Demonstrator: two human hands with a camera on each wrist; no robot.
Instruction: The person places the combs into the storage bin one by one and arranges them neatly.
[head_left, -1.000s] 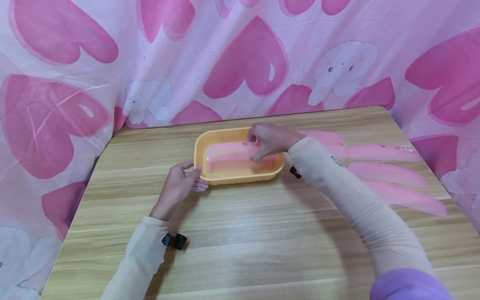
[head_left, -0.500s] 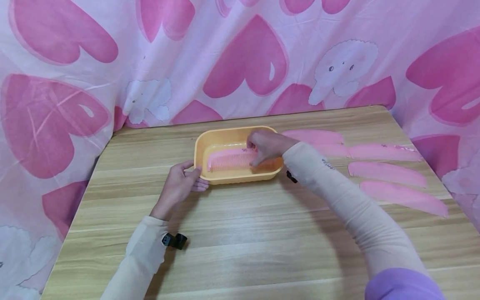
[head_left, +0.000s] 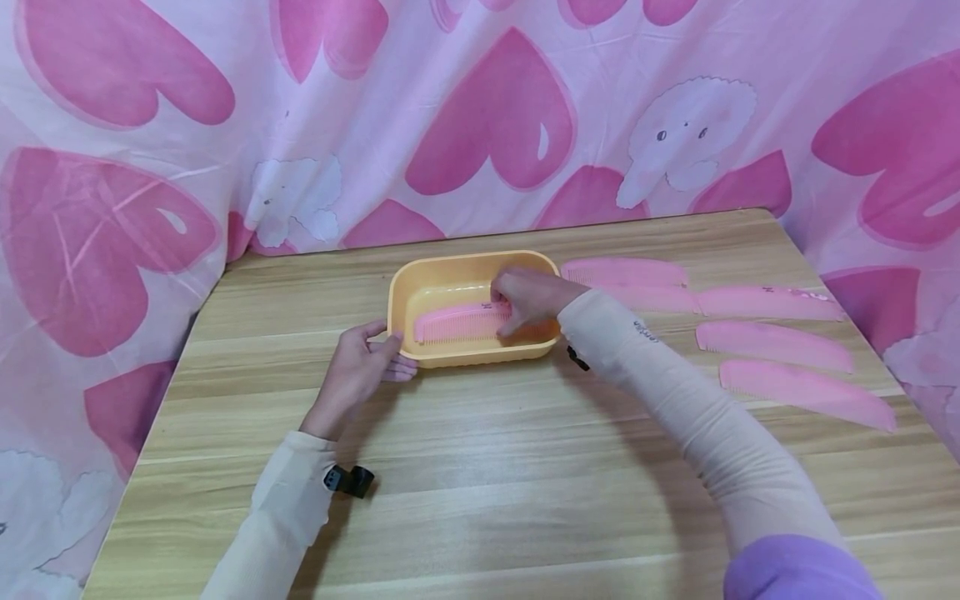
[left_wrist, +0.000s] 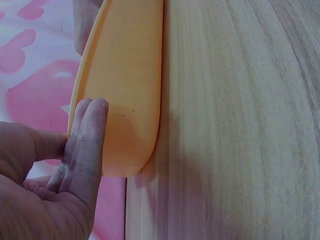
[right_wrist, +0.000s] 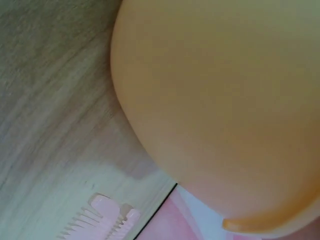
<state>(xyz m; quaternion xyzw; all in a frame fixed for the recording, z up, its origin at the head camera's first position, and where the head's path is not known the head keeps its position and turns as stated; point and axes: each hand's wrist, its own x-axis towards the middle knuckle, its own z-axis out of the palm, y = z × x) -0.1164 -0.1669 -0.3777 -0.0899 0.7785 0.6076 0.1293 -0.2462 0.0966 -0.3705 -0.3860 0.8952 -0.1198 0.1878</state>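
- Pink heart-print cloth [head_left: 480, 117] hangs behind the wooden table [head_left: 480, 467]. In the head view the right hand [head_left: 528, 298] is inside the orange tray [head_left: 397, 308], fingers pinched on one end of a pink comb [head_left: 457, 322] that lies along the tray floor, teeth toward the near wall.
- Left of that grip, the left hand [head_left: 360, 371] clasps the tray's near-left corner, thumb over the rim. Right of the grip, outside the tray, four more pink combs [head_left: 772, 346] lie on the table.
- To my eye the step goes best with the comb laid flat before the pinch loosens, the left hand steadying the tray.
- Left wrist view adds what the head view hides: straight fingers [left_wrist: 87, 145] pressed flat against the tray's outer wall [left_wrist: 130, 85].
- Right wrist view shows only the tray's outside [right_wrist: 220, 100] and a comb end [right_wrist: 102, 217] on the table; the grip itself is out of sight there.
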